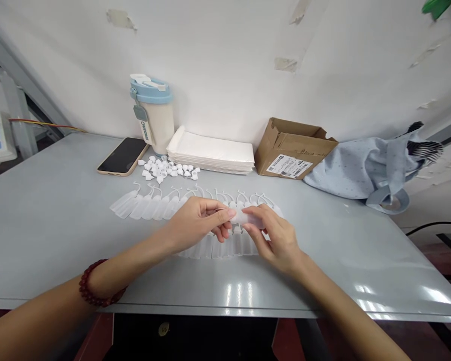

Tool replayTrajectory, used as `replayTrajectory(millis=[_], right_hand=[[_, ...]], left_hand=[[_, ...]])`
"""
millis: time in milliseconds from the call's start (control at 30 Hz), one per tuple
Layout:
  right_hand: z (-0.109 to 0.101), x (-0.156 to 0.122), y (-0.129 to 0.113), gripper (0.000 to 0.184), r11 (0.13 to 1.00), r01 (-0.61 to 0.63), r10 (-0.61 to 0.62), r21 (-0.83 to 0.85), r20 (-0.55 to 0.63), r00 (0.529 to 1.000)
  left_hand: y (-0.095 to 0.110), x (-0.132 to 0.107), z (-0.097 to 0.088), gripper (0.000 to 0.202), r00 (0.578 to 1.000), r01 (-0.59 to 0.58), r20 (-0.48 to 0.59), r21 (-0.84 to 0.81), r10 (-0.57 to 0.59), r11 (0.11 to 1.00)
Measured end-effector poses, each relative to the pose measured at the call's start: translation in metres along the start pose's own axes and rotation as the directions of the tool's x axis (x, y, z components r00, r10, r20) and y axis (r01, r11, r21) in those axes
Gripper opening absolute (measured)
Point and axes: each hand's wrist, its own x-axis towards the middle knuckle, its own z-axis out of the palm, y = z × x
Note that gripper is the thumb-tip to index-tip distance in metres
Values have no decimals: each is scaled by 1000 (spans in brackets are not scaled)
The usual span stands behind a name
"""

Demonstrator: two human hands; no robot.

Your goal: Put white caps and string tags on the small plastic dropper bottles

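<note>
My left hand point(199, 220) and my right hand point(276, 235) meet over the middle of the grey table point(52, 225). Both pinch one small translucent white plastic piece point(244, 216) between their fingertips. Under and behind my hands lie two rows of the same translucent pieces: a far row point(146, 205) with thin hooked loops, and a near row point(218, 246). A heap of small white caps point(165, 169) lies further back. A red bead bracelet point(93, 291) is on my left wrist.
At the back stand a blue-lidded cup point(154, 115), a phone point(122, 156) face up, a stack of white padded envelopes point(212, 152), an open cardboard box point(293, 150) and a light blue cloth bag point(376, 165). A white wall rises behind them.
</note>
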Motion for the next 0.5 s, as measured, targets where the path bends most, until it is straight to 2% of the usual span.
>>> replayTrajectory(millis=[100,200,333,433,500], right_hand=[[2,0,1,20,1000,17,-18,-18,-19,1000],[0,2,-2,18,999,-17,17,36,-10,1000],[-6,6,-8,16,951,-207,193,228,83,978],[-10,8,-10,23,856,-374,324,357,195,926],[-11,8,-10,28,768,-469,388,436,265,883]], left_hand=[[-1,0,-2,32,999,11,34,18,-12,1000],[-1,-1,-2,34,999,-40,25,73,38,997],[-2,-4,1,29,994,-111,-9,123,113,986],[-2,-6,4,23,980,-182,-35,249,197,951],[-4,-7,4,20,955,-258,-38,379,294,889]])
